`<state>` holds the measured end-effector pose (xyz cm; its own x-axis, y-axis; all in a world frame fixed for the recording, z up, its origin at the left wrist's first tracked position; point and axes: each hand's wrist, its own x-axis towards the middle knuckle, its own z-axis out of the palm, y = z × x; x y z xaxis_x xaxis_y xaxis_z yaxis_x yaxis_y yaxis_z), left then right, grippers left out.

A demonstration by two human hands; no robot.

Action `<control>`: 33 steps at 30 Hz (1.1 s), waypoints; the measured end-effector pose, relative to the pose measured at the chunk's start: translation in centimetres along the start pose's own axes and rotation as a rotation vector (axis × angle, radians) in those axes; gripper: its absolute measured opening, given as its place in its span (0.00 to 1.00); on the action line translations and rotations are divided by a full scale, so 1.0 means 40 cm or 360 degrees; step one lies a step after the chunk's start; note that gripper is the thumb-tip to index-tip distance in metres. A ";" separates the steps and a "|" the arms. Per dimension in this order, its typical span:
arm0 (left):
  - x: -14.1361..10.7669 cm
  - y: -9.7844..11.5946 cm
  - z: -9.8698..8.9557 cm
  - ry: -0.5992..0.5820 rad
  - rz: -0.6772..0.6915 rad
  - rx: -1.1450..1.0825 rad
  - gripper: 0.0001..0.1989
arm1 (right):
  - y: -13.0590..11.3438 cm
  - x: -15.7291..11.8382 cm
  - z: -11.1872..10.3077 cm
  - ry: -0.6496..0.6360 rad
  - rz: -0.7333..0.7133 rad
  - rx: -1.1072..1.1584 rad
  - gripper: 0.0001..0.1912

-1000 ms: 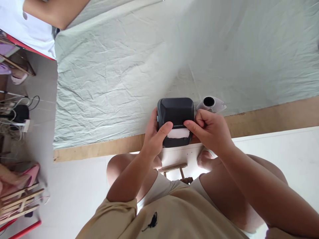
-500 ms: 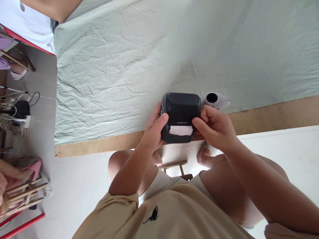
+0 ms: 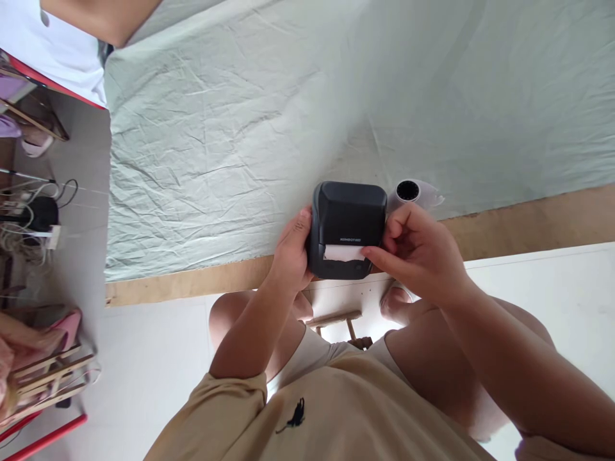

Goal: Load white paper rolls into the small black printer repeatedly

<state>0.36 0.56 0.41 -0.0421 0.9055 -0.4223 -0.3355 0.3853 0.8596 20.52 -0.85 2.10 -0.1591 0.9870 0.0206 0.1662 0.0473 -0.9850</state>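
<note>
A black label printer (image 3: 353, 211) is held over the front edge of the cloth-covered table. White label paper (image 3: 343, 252) sticks out of its slot, with a ragged lower edge. My left hand (image 3: 291, 253) is wrapped round the printer's left side, its thumb along that side. At the right side is my right hand (image 3: 420, 253), with curled fingers against the printer and the thumb tip on the right end of the paper. Just behind this hand stands a white label roll (image 3: 407, 191) with a dark core, partly hidden by the knuckles, its loose end trailing right.
Wrinkled pale green cloth (image 3: 216, 147) covers the table, leaving a wooden front edge (image 3: 192, 280) bare. Another person's arm (image 3: 106, 19) reaches in at the top left. Tangled cables (image 3: 29, 218) and a wooden rack (image 3: 48, 378) are on the left. A stool (image 3: 336, 318) shows below.
My right thumb has moved from the printer's right edge onto the paper. My left thumb has shifted from the front face to the left side. The printer has tilted slightly.
</note>
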 end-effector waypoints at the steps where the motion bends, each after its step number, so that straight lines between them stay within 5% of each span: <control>1: -0.001 -0.001 0.000 0.0004 -0.0009 -0.0005 0.29 | -0.009 -0.002 -0.002 0.0061 -0.0035 -0.0057 0.20; 5: -0.003 -0.001 0.001 -0.0046 -0.0033 0.0007 0.27 | -0.032 -0.002 -0.009 0.0291 -0.0269 -0.0265 0.20; 11: -0.005 0.009 0.007 -0.0076 -0.0124 -0.0004 0.28 | -0.032 0.008 -0.014 0.0173 -0.0537 -0.0742 0.20; 19: -0.002 0.005 0.007 -0.0239 -0.0051 0.0043 0.34 | -0.071 0.021 0.003 0.0674 -0.0663 -0.0821 0.10; 28: -0.007 0.007 0.008 -0.0142 0.0015 0.0048 0.31 | -0.055 0.072 0.002 -0.0025 -0.0497 -0.1382 0.10; 33: -0.006 0.014 0.014 -0.0142 -0.0024 0.0065 0.31 | -0.090 0.040 -0.028 -0.0050 -0.0495 -0.1164 0.13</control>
<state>0.70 0.66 1.13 0.0473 0.9110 -0.4097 -0.2966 0.4045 0.8651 20.75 0.73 5.86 -0.3288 0.9077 0.2608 0.7046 0.4197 -0.5722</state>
